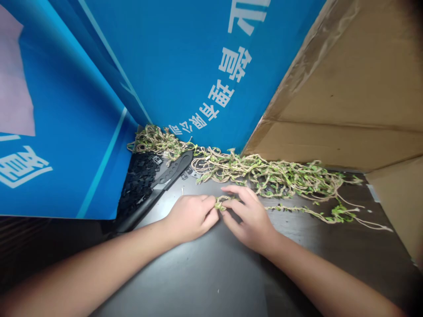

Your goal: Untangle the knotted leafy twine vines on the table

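A thin twine garland [291,208] with small green leaves lies across the grey tabletop, and its near end forms a small loop between my hands. My left hand [193,218] is closed, with thumb and forefinger pinching the leafy twine at the loop. Facing it, my right hand [249,220] has curved fingers around the other side of this loop, with the thumb and middle finger at the twine and the forefinger raised. The garland runs out from behind my right hand to a leafy tuft [342,212] and loose ends at the right.
Behind my hands lie a long heap of leafy twine [280,174] and a smaller heap [153,138]. A black-and-grey long object [175,169] borders a pile of small black pieces [140,171]. Blue printed panels [185,57] and a cardboard wall [346,97] enclose the table [198,281].
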{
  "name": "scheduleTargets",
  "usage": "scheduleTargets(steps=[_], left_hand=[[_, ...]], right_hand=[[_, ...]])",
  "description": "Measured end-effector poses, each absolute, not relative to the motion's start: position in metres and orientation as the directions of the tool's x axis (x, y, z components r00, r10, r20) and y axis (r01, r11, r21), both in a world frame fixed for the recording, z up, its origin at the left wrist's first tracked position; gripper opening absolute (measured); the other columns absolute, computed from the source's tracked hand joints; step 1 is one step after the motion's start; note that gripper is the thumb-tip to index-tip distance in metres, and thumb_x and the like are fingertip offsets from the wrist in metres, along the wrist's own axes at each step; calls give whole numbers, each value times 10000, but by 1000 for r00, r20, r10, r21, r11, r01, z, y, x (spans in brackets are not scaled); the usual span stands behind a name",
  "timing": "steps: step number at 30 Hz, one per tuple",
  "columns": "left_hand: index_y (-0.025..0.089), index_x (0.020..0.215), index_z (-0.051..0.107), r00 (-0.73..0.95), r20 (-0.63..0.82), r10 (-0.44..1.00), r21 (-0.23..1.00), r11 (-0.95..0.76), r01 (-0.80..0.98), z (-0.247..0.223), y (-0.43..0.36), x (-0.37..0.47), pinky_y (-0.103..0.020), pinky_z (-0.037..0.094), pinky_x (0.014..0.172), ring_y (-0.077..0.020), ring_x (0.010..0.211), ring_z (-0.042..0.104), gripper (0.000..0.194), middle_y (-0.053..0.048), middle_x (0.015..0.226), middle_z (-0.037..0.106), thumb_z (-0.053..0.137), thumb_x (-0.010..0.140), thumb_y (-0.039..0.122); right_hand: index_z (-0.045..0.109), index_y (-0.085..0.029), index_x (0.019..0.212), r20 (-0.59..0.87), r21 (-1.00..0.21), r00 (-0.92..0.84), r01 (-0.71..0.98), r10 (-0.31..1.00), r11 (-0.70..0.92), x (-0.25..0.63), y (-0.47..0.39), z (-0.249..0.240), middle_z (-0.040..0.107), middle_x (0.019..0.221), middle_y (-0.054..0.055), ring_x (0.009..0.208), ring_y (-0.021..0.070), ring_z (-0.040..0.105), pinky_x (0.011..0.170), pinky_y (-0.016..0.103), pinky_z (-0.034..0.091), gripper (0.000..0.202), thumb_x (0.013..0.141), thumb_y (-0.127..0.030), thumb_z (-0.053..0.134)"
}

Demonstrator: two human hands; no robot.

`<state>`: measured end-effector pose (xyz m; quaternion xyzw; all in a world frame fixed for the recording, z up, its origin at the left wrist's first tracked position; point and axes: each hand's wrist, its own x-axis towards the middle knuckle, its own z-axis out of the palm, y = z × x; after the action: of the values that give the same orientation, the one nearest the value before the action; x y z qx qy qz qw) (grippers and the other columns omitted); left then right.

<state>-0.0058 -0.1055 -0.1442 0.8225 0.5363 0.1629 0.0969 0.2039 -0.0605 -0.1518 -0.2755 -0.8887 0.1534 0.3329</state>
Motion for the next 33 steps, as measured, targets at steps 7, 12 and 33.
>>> scheduleTargets(steps=[7,12,33], left_hand=[[195,793,527,347,120,930,330,-367,870,-144,-104,-3,-307,308,601,-173,642,574,199,4,720,610,464,968,262],[194,783,508,346,95,933,400,-355,845,-143,-104,-6,-301,289,605,-162,635,548,218,5,711,596,442,975,271],[199,769,469,366,47,929,401,-353,845,-142,-103,-3,-313,235,587,-172,634,548,225,5,690,586,448,966,305]], right_hand=[[545,-182,777,466,-471,-655,386,595,793,202,-64,-143,605,1197,105,1097,276,575,926,466,440,96,789,-128,624],[633,-198,1020,480,-457,-638,403,602,793,204,-62,-148,586,1249,114,1157,268,569,983,466,442,153,870,-186,662],[575,-207,947,435,-739,-588,200,682,643,206,-83,-139,652,977,21,793,113,577,696,251,473,183,870,-50,628]])
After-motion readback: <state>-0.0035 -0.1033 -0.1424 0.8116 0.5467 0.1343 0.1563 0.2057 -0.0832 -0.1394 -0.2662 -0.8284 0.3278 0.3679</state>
